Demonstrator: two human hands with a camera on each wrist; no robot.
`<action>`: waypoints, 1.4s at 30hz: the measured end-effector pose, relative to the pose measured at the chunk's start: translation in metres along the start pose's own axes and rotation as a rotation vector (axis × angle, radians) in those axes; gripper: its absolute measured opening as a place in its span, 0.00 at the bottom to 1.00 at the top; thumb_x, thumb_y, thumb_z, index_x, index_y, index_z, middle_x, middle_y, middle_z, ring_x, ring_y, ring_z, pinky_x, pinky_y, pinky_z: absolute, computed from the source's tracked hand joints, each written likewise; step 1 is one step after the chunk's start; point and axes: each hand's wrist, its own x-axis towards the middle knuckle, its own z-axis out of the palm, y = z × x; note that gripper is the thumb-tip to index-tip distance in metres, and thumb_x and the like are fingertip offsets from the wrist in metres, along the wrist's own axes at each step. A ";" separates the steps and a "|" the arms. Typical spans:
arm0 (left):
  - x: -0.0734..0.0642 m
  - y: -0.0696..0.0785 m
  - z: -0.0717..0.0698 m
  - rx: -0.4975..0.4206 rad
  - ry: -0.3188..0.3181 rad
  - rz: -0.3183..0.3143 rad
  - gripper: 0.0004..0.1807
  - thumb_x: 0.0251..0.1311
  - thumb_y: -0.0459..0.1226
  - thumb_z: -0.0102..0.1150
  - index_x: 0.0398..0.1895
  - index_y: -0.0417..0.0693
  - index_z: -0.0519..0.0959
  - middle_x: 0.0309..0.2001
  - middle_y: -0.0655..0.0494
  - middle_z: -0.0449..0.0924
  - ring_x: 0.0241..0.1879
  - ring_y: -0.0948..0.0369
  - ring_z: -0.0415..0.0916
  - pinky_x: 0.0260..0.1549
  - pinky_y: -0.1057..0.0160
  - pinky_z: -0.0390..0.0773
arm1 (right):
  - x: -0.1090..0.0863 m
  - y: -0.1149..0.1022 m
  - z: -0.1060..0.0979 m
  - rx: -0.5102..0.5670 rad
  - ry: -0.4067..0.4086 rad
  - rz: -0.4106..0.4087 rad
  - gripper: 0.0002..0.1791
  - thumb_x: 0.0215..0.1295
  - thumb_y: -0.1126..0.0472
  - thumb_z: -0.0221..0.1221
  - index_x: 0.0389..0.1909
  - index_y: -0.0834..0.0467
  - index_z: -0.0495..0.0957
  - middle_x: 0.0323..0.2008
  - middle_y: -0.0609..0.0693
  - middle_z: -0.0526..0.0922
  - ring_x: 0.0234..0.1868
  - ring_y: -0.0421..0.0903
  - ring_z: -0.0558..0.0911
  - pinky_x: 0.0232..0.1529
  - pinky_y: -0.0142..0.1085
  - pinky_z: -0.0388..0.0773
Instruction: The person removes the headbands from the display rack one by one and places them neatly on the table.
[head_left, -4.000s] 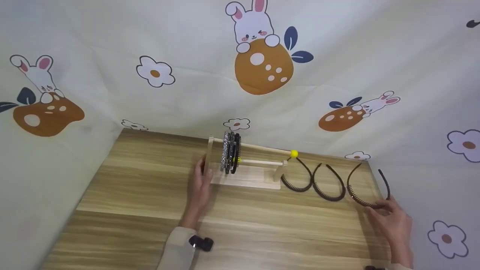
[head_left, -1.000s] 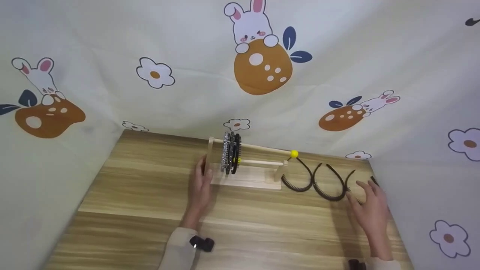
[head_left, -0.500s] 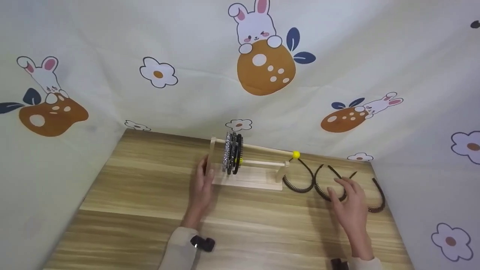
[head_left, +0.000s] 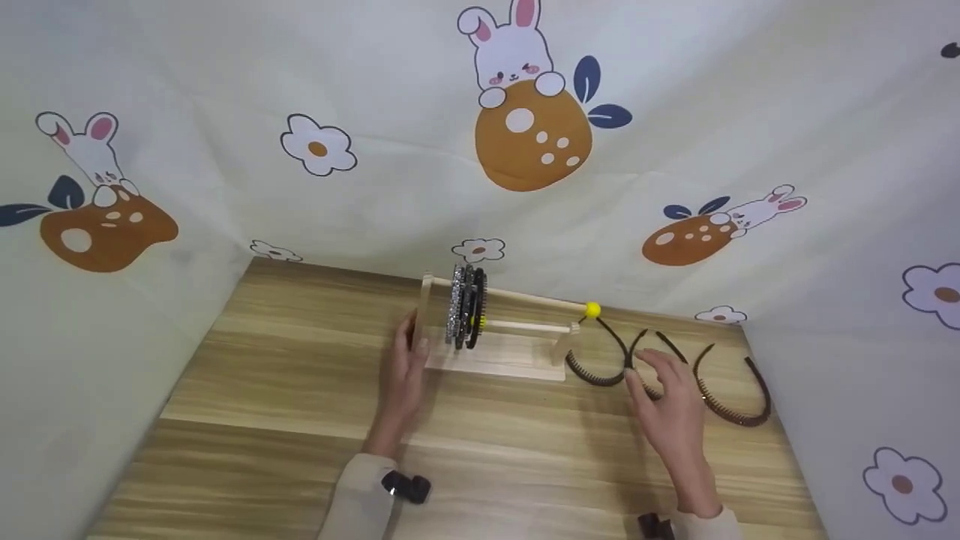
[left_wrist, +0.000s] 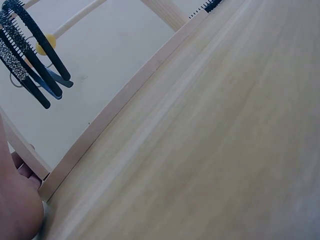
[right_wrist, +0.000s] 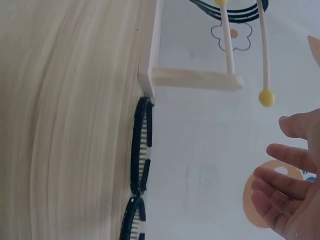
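Observation:
My left hand (head_left: pixel 405 375) grips the left upright of a pale wooden headband rack (head_left: pixel 525 367), thumb in front; the left wrist view shows its fingers (left_wrist: pixel 24 167) behind the wood. Several headbands (head_left: pixel 478 300), some glittery silver, some black, hang together toward the rod's left end. To the right of the rack lie three dark toothed headbands: a left one (head_left: pixel 600 381), a middle one (head_left: pixel 673 346) and a right one (head_left: pixel 742 421). My right hand (head_left: pixel 671 405) hovers over the middle one and partly hides it. Its fingers are spread, and nothing is in them.
A yellow ball (head_left: pixel 592 310) caps the upper rod, near the left loose headband. Behind the wood-grain table (head_left: pixel 300 337) rises a cloth printed with rabbits and flowers (head_left: pixel 390 210). It also closes off both sides.
Four seconds ago my right hand pinched the right headband. It has let go, leaving that headband on the table, and moved left over the middle one. The left hand stays on the rack.

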 end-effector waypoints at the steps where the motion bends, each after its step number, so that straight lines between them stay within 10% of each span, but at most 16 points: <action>1: 0.000 0.000 0.000 0.001 0.000 -0.002 0.31 0.87 0.41 0.48 0.87 0.47 0.62 0.79 0.37 0.70 0.68 0.37 0.78 0.65 0.27 0.78 | 0.000 -0.002 0.001 0.000 0.003 -0.007 0.19 0.64 0.69 0.78 0.55 0.63 0.89 0.56 0.61 0.90 0.58 0.61 0.86 0.52 0.22 0.73; 12: 0.001 0.000 0.002 0.005 0.002 -0.006 0.31 0.86 0.40 0.48 0.87 0.46 0.62 0.81 0.39 0.70 0.69 0.37 0.77 0.66 0.26 0.77 | 0.003 -0.024 0.015 0.042 -0.042 -0.008 0.20 0.65 0.70 0.77 0.57 0.63 0.88 0.52 0.60 0.91 0.52 0.60 0.88 0.51 0.57 0.87; 20: 0.000 0.001 0.001 0.001 0.008 -0.006 0.31 0.87 0.43 0.48 0.86 0.44 0.62 0.80 0.36 0.69 0.72 0.36 0.74 0.70 0.27 0.73 | 0.005 -0.038 0.030 0.028 -0.046 -0.096 0.21 0.62 0.70 0.79 0.56 0.62 0.89 0.46 0.58 0.92 0.39 0.52 0.88 0.34 0.46 0.87; 42: 0.000 0.000 0.000 -0.013 -0.005 -0.014 0.32 0.88 0.46 0.47 0.88 0.49 0.61 0.81 0.39 0.68 0.72 0.38 0.74 0.71 0.28 0.73 | 0.012 -0.080 0.059 0.133 -0.080 -0.183 0.19 0.66 0.66 0.78 0.56 0.61 0.89 0.45 0.53 0.92 0.39 0.50 0.90 0.34 0.44 0.89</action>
